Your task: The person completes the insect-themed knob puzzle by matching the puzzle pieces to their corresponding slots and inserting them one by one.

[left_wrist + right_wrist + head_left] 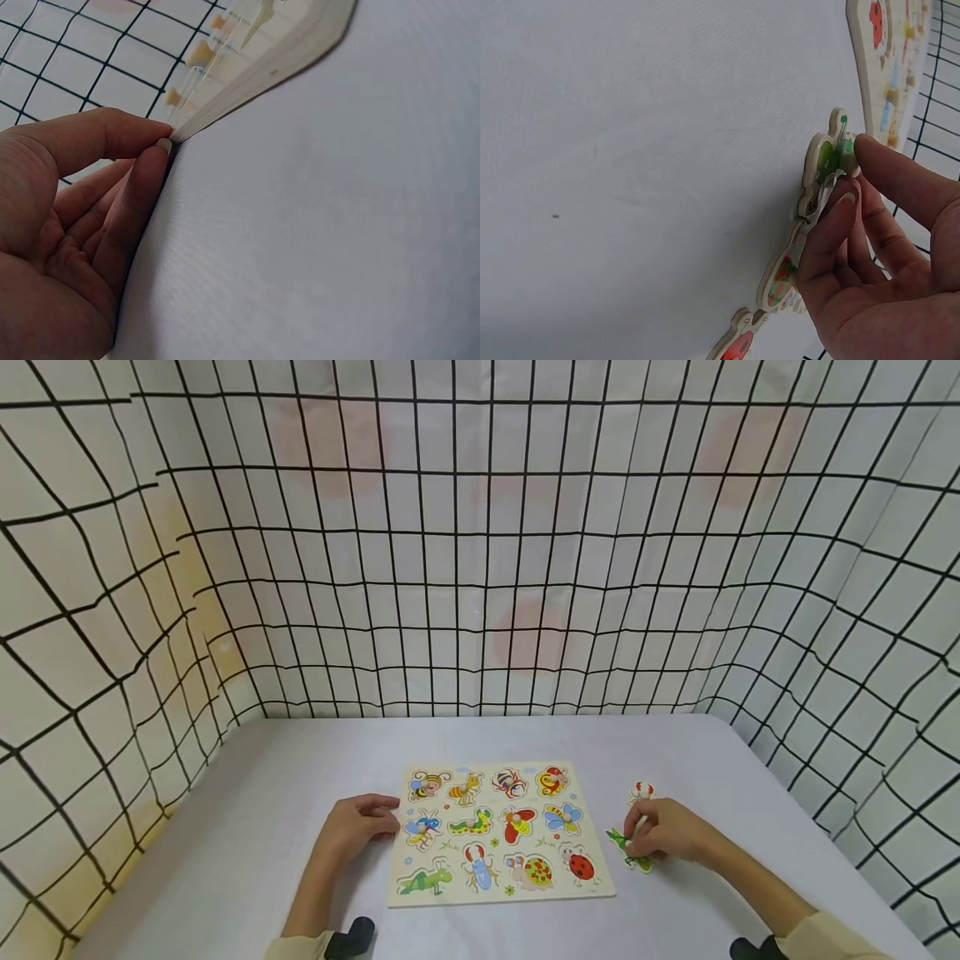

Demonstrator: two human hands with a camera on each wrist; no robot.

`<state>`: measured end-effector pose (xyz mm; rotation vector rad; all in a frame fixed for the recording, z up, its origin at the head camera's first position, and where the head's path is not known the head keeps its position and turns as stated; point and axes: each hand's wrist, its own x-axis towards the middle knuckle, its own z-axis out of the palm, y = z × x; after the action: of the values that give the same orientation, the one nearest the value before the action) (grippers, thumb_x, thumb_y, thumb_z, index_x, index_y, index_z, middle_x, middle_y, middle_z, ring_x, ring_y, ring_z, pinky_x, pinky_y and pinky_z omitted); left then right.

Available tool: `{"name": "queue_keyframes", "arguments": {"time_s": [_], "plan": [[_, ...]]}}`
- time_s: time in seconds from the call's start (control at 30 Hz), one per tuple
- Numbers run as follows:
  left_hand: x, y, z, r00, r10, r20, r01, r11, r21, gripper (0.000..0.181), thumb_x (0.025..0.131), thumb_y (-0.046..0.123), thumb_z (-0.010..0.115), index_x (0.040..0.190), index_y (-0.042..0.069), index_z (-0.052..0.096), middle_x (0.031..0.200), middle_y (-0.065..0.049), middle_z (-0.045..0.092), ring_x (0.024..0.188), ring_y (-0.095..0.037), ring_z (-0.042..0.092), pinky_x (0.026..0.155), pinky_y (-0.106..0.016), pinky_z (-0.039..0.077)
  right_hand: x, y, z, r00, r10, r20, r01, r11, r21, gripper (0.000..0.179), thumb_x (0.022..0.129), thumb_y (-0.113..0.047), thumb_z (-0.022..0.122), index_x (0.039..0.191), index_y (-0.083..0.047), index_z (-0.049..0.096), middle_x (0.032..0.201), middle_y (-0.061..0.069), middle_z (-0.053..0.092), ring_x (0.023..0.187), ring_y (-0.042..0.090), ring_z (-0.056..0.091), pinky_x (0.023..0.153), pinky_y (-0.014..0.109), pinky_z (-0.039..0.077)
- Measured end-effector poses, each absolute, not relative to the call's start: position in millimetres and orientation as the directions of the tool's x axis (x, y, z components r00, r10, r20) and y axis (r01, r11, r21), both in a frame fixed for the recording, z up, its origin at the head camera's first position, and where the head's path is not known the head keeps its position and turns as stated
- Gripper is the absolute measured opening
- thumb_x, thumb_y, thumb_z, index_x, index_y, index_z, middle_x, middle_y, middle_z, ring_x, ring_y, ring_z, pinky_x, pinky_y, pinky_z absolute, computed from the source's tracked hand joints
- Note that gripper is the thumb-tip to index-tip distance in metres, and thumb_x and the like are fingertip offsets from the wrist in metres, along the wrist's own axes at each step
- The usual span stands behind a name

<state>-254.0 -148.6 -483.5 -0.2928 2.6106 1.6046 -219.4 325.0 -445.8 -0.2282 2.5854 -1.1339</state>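
My left hand (358,823) rests at the left edge of the wooden insect puzzle board (487,853), its fingertips touching the edge. In the left wrist view, the fingertips (159,139) meet the board's pale side. To the right of the board, my right hand (663,831) pinches a green insect-shaped puzzle piece (639,863) just at the table surface; the fingers cover much of it. The right wrist view shows that green piece (825,157) tilted between thumb and fingers. A red-and-green piece (780,281) sits close below it, partly hidden.
A piece with red pincers (642,791) lies just beyond my right hand. The board bears several colourful insect pictures, some with knobs. A white cloth covers the table (480,739), and black netting (487,585) over white walls surrounds it.
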Motion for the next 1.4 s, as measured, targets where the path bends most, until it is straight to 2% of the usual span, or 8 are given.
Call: {"name": "queue_keyframes", "arguments": {"time_s": [0.4, 0.87, 1.4], "plan": [[-251.2, -147.2, -481.0, -0.98, -0.13, -0.148, -0.19, 0.433, 0.881, 0.031, 0.083, 0.009, 0.077, 0.114, 0.006, 0.076, 0.08, -0.002, 0.073, 0.071, -0.018, 0.065, 0.076, -0.03, 0.057, -218.5, 324.7, -450.5, -0.94, -0.285, -0.19, -0.066, 0.695, -0.716, 0.024, 0.077, -0.009, 0.082, 0.09, -0.005, 0.063, 0.067, 0.002, 0.063, 0.059, 0.015, 0.055, 0.05, 0.027, 0.045], [-249.4, -145.3, -479.1, -0.981, -0.132, -0.142, -0.186, 0.435, 0.881, 0.031, 0.082, 0.009, 0.078, 0.113, 0.006, 0.076, 0.079, -0.002, 0.073, 0.07, -0.018, 0.065, 0.075, -0.03, 0.058, -216.2, 320.3, -447.0, -0.95, -0.251, -0.187, -0.057, 0.726, -0.686, 0.023, 0.075, -0.008, 0.082, 0.089, -0.005, 0.063, 0.065, 0.001, 0.062, 0.059, 0.016, 0.055, 0.051, 0.027, 0.044], [-250.8, -145.7, -480.3, -0.979, -0.14, -0.146, -0.193, 0.433, 0.88, 0.03, 0.081, 0.009, 0.079, 0.111, 0.006, 0.076, 0.079, -0.002, 0.074, 0.07, -0.018, 0.066, 0.075, -0.03, 0.058, -220.5, 306.7, -425.4, -0.948, -0.236, -0.211, -0.034, 0.738, -0.674, 0.022, 0.076, -0.01, 0.082, 0.09, -0.007, 0.065, 0.069, 0.001, 0.063, 0.061, 0.015, 0.057, 0.05, 0.027, 0.042]]}}
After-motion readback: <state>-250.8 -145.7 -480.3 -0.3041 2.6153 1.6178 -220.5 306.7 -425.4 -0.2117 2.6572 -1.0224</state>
